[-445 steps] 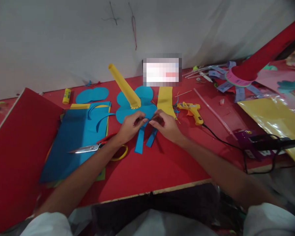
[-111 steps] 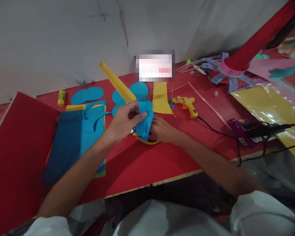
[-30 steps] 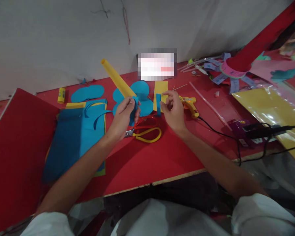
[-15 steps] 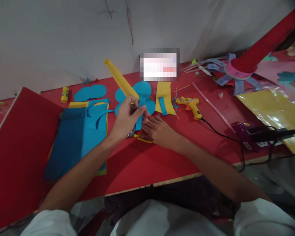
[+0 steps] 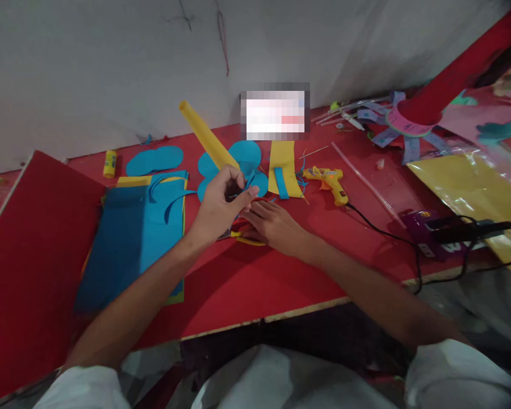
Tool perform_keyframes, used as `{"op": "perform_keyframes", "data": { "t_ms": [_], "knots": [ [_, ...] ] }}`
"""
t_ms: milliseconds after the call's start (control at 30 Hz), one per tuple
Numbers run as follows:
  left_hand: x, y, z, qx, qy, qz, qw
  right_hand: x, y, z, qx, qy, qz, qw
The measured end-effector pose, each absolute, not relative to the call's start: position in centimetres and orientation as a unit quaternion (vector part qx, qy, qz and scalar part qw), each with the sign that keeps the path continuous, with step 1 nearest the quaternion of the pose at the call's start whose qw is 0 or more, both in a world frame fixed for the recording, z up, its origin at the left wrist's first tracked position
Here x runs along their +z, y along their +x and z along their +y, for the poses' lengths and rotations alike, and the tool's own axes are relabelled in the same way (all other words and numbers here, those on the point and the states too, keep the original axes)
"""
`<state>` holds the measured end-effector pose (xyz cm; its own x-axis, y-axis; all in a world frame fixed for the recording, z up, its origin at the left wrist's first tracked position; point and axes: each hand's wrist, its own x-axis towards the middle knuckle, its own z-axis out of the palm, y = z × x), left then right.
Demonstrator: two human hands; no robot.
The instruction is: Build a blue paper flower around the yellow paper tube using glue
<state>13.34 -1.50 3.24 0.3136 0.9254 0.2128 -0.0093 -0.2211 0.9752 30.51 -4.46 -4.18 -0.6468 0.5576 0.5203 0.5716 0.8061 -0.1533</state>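
My left hand [image 5: 219, 201] is closed in a pinch on a blue paper strip [image 5: 250, 179], mostly hidden behind the fingers. My right hand [image 5: 270, 222] meets it from the right, its bent fingers closed at the strip's lower end; the fingertips are partly hidden. Below my right hand lie scissors with a yellow handle [image 5: 250, 240], largely covered. Just behind the hands are a blue flower-shaped paper cutout [image 5: 246, 153] and a rolled yellow paper tube [image 5: 206, 136] slanting up to the left. To the right, a short blue strip [image 5: 281, 183] lies on a yellow paper piece [image 5: 282, 153].
A yellow glue gun [image 5: 330, 179] with a black cord rests on the right. Blue sheets [image 5: 157, 250], a rounded blue cutout [image 5: 155, 161] and a glue stick [image 5: 109, 163] are on the left. A red panel [image 5: 38, 244] stands at the left edge. A purple box [image 5: 421, 221] holds cords.
The blue strip, which hung down below my left hand, is now bent up between the hands. My right fingers have shifted slightly left, closer to my left thumb.
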Motion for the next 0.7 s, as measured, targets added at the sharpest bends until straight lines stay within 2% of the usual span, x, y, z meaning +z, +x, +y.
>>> {"op": "perform_keyframes", "data": {
  "t_ms": [700],
  "knots": [
    [3.57,13.26,-1.77,0.448,0.492,0.393,0.635,-4.99,30.62,-4.24,0.004,-0.322,-0.905,0.277]
  ]
}}
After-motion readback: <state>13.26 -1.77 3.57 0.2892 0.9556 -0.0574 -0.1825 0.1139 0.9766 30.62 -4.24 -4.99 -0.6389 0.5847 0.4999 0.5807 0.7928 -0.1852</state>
